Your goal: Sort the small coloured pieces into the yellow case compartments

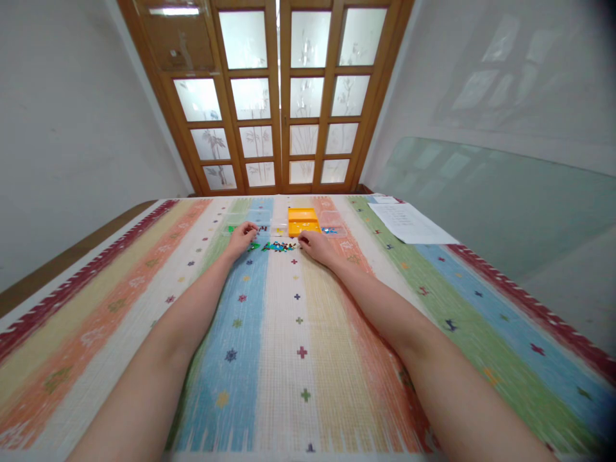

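A loose pile of small blue, green, red and dark pieces lies on the striped cloth between my hands. My left hand is left of the pile, fingers curled together in a pinch over the front of a clear plastic tray. Whatever is between those fingertips is too small to make out. At the pile's right end, my right hand has its fingertips closed, and I cannot see what they hold. An open orange-yellow box stands just behind it, with some small yellow bits inside.
Small blue pieces lie in a clear tray right of the orange box. Green pieces sit by my left hand. White printed paper lies at the table's right side. Beyond the table's far edge are wood-framed glass doors.
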Action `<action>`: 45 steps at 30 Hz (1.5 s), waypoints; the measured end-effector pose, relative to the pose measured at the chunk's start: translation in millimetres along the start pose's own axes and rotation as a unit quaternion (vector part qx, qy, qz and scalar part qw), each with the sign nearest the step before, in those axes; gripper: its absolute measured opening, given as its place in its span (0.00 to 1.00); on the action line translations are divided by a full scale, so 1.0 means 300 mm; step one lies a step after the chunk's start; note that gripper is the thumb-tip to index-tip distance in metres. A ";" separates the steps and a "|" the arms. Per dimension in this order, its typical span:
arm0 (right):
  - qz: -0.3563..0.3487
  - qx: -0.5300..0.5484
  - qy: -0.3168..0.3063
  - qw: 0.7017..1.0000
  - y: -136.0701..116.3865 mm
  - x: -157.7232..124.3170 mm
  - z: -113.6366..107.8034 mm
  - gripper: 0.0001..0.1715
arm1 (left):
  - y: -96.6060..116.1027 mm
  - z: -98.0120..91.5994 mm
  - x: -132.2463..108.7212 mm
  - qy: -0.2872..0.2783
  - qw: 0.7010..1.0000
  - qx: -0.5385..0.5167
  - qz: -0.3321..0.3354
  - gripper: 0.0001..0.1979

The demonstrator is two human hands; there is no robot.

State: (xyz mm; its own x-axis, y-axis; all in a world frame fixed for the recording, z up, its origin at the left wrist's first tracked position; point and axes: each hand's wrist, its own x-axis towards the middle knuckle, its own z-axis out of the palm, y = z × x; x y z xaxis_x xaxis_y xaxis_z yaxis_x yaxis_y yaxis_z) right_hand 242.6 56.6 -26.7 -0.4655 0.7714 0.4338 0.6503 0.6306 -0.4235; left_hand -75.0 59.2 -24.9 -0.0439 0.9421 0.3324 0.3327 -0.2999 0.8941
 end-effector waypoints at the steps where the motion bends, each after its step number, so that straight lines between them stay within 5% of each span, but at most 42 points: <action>1: 0.002 0.003 0.005 1.000 0.000 0.001 -0.001 0.09 | 0.007 0.003 -0.002 0.008 1.000 -0.016 -0.010 0.07; 8: -0.006 0.020 0.021 1.000 -0.013 0.002 -0.013 0.11 | 0.000 0.013 0.003 0.040 0.996 -0.071 -0.049 0.10; 20: 0.008 0.018 0.017 1.000 0.017 0.010 0.006 0.14 | -0.027 0.008 0.014 0.007 0.994 -0.077 -0.076 0.30; 28: 0.090 0.096 0.077 0.988 0.042 0.017 0.009 0.16 | -0.048 0.000 0.006 -0.004 0.998 0.059 -0.020 0.19; 35: 0.171 0.198 0.130 0.956 0.091 0.026 0.014 0.15 | -0.042 -0.025 -0.006 -0.025 0.973 0.221 0.065 0.12; 45: 0.217 0.302 0.186 0.909 0.168 0.050 0.060 0.23 | -0.059 -0.112 -0.005 -0.133 0.964 0.224 0.052 0.11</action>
State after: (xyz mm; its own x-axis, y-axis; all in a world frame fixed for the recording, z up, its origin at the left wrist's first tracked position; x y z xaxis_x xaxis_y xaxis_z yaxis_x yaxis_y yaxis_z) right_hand 257.5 101.4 -55.8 0.0651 0.9477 0.3123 0.2229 0.2913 -0.9303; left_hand -112.5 58.1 -31.2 0.2353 0.9334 0.2709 0.6980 -0.3563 0.6212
